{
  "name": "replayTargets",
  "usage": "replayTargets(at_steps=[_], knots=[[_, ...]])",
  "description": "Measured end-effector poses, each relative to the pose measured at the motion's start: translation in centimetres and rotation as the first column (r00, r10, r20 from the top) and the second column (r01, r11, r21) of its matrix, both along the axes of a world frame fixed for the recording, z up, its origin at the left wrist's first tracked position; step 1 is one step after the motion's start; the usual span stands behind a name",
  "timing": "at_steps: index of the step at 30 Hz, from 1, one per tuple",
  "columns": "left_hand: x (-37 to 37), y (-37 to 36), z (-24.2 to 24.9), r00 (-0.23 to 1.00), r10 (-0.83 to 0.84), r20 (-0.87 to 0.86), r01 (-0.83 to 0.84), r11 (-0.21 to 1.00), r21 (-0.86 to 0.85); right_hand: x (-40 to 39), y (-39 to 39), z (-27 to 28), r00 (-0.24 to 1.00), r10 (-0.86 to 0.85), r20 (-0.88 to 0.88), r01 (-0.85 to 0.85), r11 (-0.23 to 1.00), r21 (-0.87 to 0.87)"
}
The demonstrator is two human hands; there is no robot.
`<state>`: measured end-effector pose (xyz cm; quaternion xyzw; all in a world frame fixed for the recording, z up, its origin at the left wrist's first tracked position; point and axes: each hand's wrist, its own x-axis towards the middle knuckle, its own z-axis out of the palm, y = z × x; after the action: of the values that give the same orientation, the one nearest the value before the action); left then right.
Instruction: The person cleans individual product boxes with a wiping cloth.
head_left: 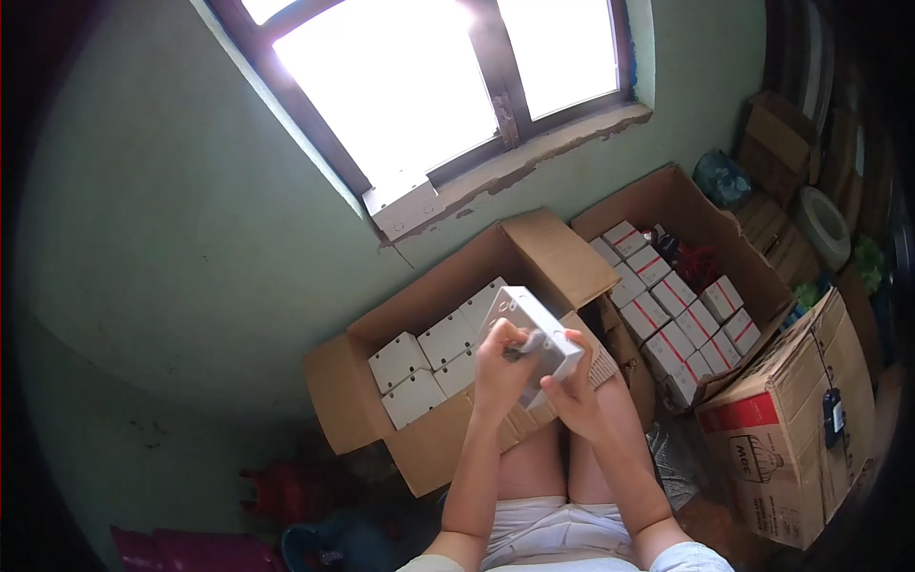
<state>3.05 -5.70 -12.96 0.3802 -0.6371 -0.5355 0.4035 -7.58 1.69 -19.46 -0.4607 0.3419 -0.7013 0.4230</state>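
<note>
A shallow white box [553,324] with round marks on its end is held tilted above my lap. My right hand [576,389] grips it along the right side, thumb and fingers around the edge. Over its hollow grey inside, my left hand [503,360] is closed with the fingers curled; something small and greyish shows at the fingertips, and I cannot tell what it is. Just beyond, an open cardboard carton [457,329] contains several similar white boxes [412,398] set in rows.
Right of it, another open carton [686,200] holds small white boxes [672,294] with red stripes. A cardboard box [786,429] stands at the right. One more white box [405,208] sits on the windowsill. Red [286,491] and blue [338,543] objects lie lower left.
</note>
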Motion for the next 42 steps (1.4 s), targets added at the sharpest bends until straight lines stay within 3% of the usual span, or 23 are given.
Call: replayTargets(at_steps=[2, 3, 6, 8, 10, 11, 14, 16, 18, 19, 23, 25, 28, 30, 32, 34, 35, 37, 38, 40, 42], knots=[[-0.3, -0.8, 0.0, 0.926, 0.347, 0.147, -0.282, 0.897, -0.341, 0.2, 0.6, -0.4, 1.000, 0.004, -0.024, -0.004, 1.000, -0.014], [-0.4, -1.1, -0.1, 0.895, 0.431, 0.112, -0.373, 0.863, -0.340, 0.4, 0.9, -0.6, 0.999, 0.016, -0.047, -0.017, 0.999, -0.029], [-1.1, -0.7, -0.2, 0.847, 0.504, 0.167, -0.425, 0.832, -0.356, 1.1, 1.1, -1.2, 1.000, 0.020, 0.005, -0.020, 0.999, -0.025], [-1.1, -0.5, -0.1, 0.870, 0.455, 0.192, -0.380, 0.865, -0.329, 0.5, 0.7, -1.2, 0.998, -0.041, -0.046, 0.040, 0.999, -0.006], [-0.7, -0.1, -0.8, 0.997, -0.002, 0.075, 0.018, 0.976, -0.219, -0.5, 0.3, -1.4, 0.990, -0.101, -0.098, 0.103, 0.995, 0.015], [-0.7, 0.1, -0.9, 0.991, -0.113, 0.069, 0.123, 0.980, -0.159, -1.0, 0.0, -1.5, 0.993, -0.097, -0.060, 0.097, 0.995, 0.005], [-0.6, 0.0, -0.7, 0.989, -0.148, 0.026, 0.150, 0.982, -0.113, -1.4, -0.3, -1.2, 0.991, -0.106, -0.082, 0.104, 0.994, -0.031], [-0.5, -0.7, -1.3, 0.993, -0.092, 0.077, 0.103, 0.984, -0.144, -1.1, 0.3, -0.6, 0.999, -0.016, 0.032, 0.015, 0.999, 0.047], [-0.7, -1.1, -0.8, 0.983, 0.160, 0.094, -0.130, 0.954, -0.269, -1.1, 0.7, 0.1, 0.999, -0.016, -0.034, 0.017, 1.000, 0.021], [-0.9, -1.6, -0.6, 0.956, 0.282, 0.084, -0.254, 0.935, -0.248, -1.0, 0.9, 0.3, 0.995, -0.013, -0.097, 0.013, 1.000, -0.003], [-0.7, -1.4, 0.0, 0.928, 0.319, 0.193, -0.280, 0.937, -0.207, -0.5, 1.2, 0.2, 0.999, 0.049, -0.006, -0.049, 0.999, 0.018], [-0.9, -0.6, -0.4, 0.987, 0.045, 0.153, 0.010, 0.939, -0.343, -1.1, 0.6, -0.3, 0.990, -0.104, -0.099, 0.107, 0.994, 0.030], [-1.0, 0.6, -0.2, 0.972, -0.216, 0.089, 0.229, 0.956, -0.182, -2.8, 0.6, 0.2, 0.999, -0.033, -0.010, 0.034, 0.992, 0.121], [0.0, -0.7, -0.5, 0.947, -0.300, 0.116, 0.315, 0.939, -0.136, -3.0, 0.7, -0.6, 0.992, -0.108, -0.067, 0.114, 0.990, 0.082], [1.0, -1.3, 0.3, 0.912, -0.387, 0.134, 0.400, 0.913, -0.085, -4.3, 0.9, -1.0, 0.856, -0.213, -0.470, 0.237, 0.971, -0.009], [1.8, -1.0, 1.7, 0.832, -0.341, 0.437, 0.481, 0.836, -0.264, -4.5, 1.0, -0.6, 0.890, -0.219, -0.399, 0.245, 0.970, 0.014], [2.0, -1.1, 1.6, 0.832, -0.342, 0.437, 0.477, 0.843, -0.248, -4.4, 1.3, -0.4, 0.919, -0.225, -0.323, 0.251, 0.967, 0.040], [2.2, -1.1, 1.4, 0.727, 0.050, 0.685, 0.429, 0.746, -0.510, -4.5, 1.3, -0.3, 0.923, -0.198, -0.329, 0.220, 0.975, 0.031], [2.3, -1.4, 1.0, 0.722, 0.037, 0.691, 0.428, 0.761, -0.488, -4.5, 1.5, 0.0, 0.923, -0.184, -0.339, 0.197, 0.980, 0.003], [2.4, -2.6, 0.4, 0.714, 0.242, 0.657, 0.369, 0.667, -0.647, -4.3, 2.2, 1.1, 0.914, -0.115, -0.390, 0.161, 0.983, 0.088], [2.5, -2.4, 0.4, 0.664, 0.208, 0.718, 0.386, 0.727, -0.568, -3.9, 2.1, 1.5, 0.925, -0.118, -0.362, 0.165, 0.981, 0.101]])
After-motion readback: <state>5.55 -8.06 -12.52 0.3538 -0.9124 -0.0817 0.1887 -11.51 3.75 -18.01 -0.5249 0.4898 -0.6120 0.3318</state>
